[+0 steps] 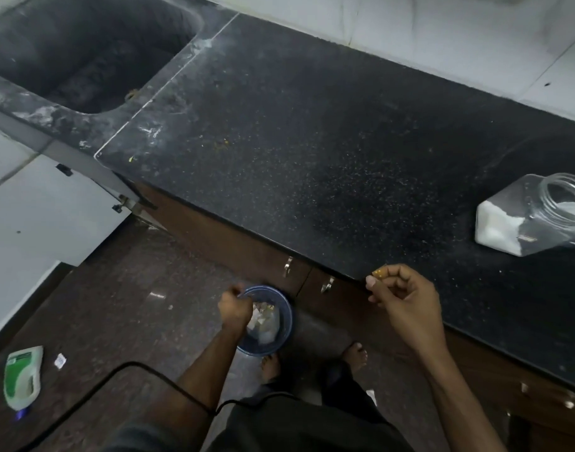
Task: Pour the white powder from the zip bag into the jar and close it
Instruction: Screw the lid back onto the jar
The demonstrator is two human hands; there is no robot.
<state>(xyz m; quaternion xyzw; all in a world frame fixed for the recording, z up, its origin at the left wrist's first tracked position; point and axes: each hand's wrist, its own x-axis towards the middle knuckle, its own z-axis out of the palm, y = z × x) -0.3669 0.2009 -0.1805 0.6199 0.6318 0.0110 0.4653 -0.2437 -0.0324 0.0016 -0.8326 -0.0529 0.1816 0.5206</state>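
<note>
A clear square jar (pixel 520 216) stands at the right of the black counter (pixel 312 141). Its mouth is open with no lid on it, and white powder fills its lower part. My left hand (pixel 235 309) hangs low over a blue bin (pixel 287 321) on the floor, fingers curled and blurred. Crumpled clear plastic (pixel 263 326), possibly the zip bag, lies in the bin beside those fingers. I cannot tell if they touch it. My right hand (pixel 405 295) hovers at the counter's front edge, pinching a small yellow piece (pixel 378 273). No lid is in view.
A dark sink (pixel 84 53) is set into the counter at the far left. Brown cabinet doors with metal handles (pixel 288 265) run under the counter. A white and green bottle (pixel 22 376) lies on the floor at left. My bare feet (pixel 354 353) stand by the bin.
</note>
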